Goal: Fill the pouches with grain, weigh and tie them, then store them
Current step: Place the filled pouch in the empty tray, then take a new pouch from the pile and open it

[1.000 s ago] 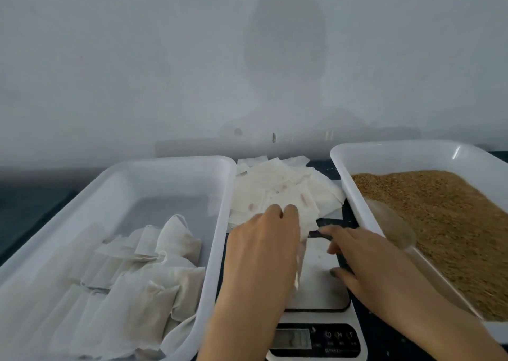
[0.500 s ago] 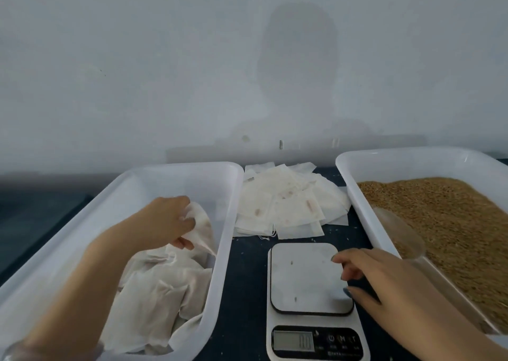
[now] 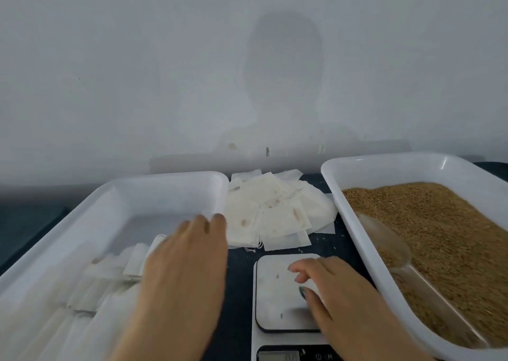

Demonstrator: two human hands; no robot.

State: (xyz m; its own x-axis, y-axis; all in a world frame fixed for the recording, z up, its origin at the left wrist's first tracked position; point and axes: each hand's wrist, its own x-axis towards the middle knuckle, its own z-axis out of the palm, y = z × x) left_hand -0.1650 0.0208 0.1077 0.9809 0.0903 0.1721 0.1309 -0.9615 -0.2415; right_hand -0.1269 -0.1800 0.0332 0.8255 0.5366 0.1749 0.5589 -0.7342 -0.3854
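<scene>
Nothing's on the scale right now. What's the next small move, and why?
Probably reach the left hand to the pile of empty pouches and pinch one up. That hand is open, with its fingertips just short of the pile. The scale plate carries no pouch, the right hand holds nothing, and the scoop lies in the grain.

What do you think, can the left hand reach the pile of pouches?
Probably yes. The left hand is over the tray's right rim, fingers straight and pointing at the pile, with the tips right beside it. Nothing lies between them.
</scene>
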